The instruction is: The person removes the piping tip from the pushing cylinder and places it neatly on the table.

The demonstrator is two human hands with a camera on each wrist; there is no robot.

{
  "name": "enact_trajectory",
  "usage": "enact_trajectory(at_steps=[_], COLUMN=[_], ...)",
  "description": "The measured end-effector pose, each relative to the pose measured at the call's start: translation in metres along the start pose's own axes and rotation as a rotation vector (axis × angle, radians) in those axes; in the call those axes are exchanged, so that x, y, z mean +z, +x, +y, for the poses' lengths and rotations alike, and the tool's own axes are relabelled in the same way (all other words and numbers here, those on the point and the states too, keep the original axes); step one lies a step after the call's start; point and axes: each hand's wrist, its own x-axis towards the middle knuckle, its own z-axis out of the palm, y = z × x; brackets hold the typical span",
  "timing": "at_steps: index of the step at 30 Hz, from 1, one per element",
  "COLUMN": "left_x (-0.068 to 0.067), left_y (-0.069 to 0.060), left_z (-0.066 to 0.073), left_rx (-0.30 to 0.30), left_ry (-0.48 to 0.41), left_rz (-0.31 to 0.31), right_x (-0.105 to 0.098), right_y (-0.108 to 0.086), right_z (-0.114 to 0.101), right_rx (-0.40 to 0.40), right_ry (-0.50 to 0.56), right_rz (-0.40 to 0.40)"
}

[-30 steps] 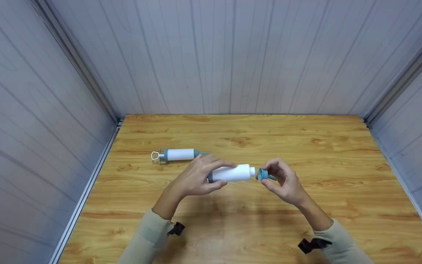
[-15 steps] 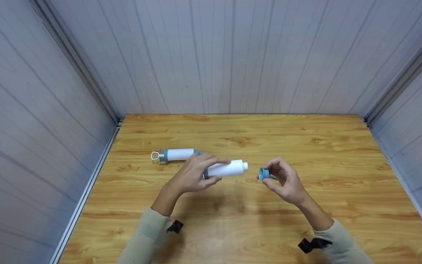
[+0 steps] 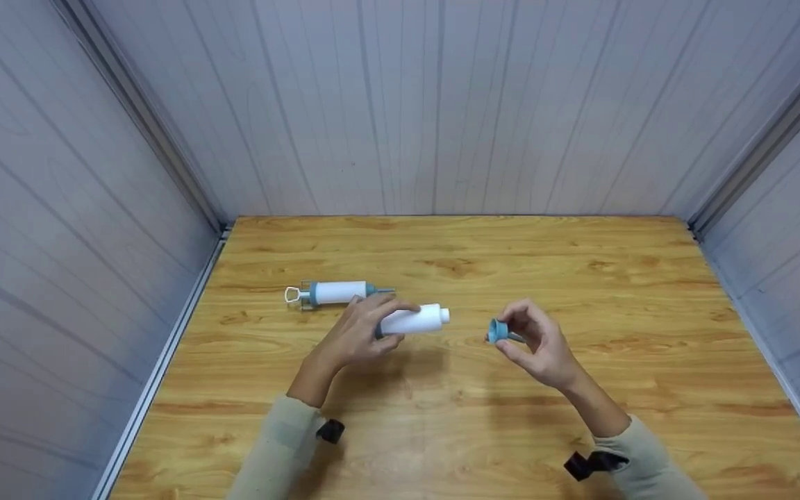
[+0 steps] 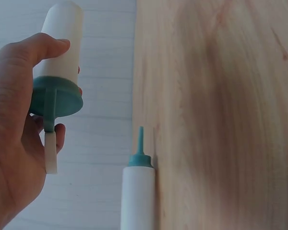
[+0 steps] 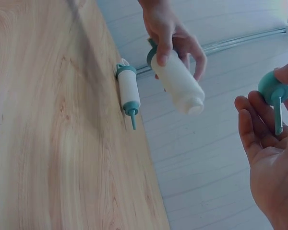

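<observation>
My left hand [image 3: 351, 338] grips a white syringe barrel [image 3: 422, 319], its bare white neck pointing right. In the left wrist view, a green collar [image 4: 55, 96] and a pale handle show at the barrel's other end. To the right, my right hand [image 3: 542, 353] pinches a teal nozzle cap [image 3: 497, 331] between thumb and fingers. Its wide mouth faces the barrel, with a gap between them. The right wrist view shows the nozzle's [image 5: 273, 88] thin spout. A second white syringe [image 3: 342, 292], with its teal nozzle on, lies just beyond my left hand.
Both hands are above a wood-grain table [image 3: 580, 271]. Pale panel walls [image 3: 407, 104] stand behind it and at both sides. Black wrist mounts [image 3: 331, 430] sit by the sleeves.
My left hand has moved left with the syringe barrel, widening the gap to the nozzle cap. The right hand has stayed in nearly the same place, still pinching the cap.
</observation>
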Motion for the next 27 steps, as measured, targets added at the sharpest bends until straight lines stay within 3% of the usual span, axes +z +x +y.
enact_trajectory(at_steps=[10, 27], left_x=[0.016, 0.024], left_y=[-0.011, -0.026], left_z=[-0.02, -0.041], left_rx=[-0.045, -0.214], left_ry=[-0.004, -0.08], left_rz=[-0.054, -0.196], right_x=[0.002, 0.0], right_y=[-0.002, -0.005], right_z=[-0.001, 0.001], right_rx=[0.033, 0.001], right_ry=[0.005, 0.004], right_rz=[-0.005, -0.005])
